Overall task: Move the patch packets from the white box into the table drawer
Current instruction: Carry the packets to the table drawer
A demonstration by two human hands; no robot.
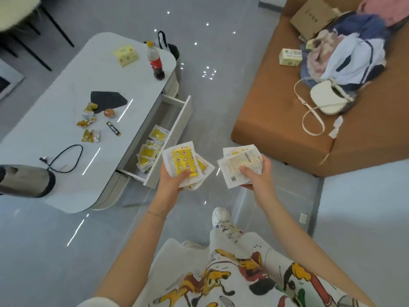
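Several snack wrappers (89, 127) lie scattered on the white table (55, 85) at the left of the frame. A looped black cable (64, 158) sits lower down, and a cola bottle (156, 60) stands at the table's far end. Left of centre, the table drawer (160, 117) is pulled out, and a heap of yellow patch packets (147, 152) already lies in its lower end, so part of the job looks done.

Just right of the drawer front, the left hand (174, 180) grips a fanned stack of packets (182, 163). Its thumb presses on the yellow face of the top one and the fingers curl underneath. It is held close to the open drawer, probably so this bundle can go in next.

Right of centre, the right hand (254, 173) pinches a second stack (239, 167), printed backs up, with the thumb on top and the fingers beneath. It is held apart from the first stack, and the load was likely split so each hand has a manageable bundle.

At the right, a brown sofa (276, 120) carries a white handbag (327, 98) and a pile of clothes (349, 52). I cannot tell which item is the white box.
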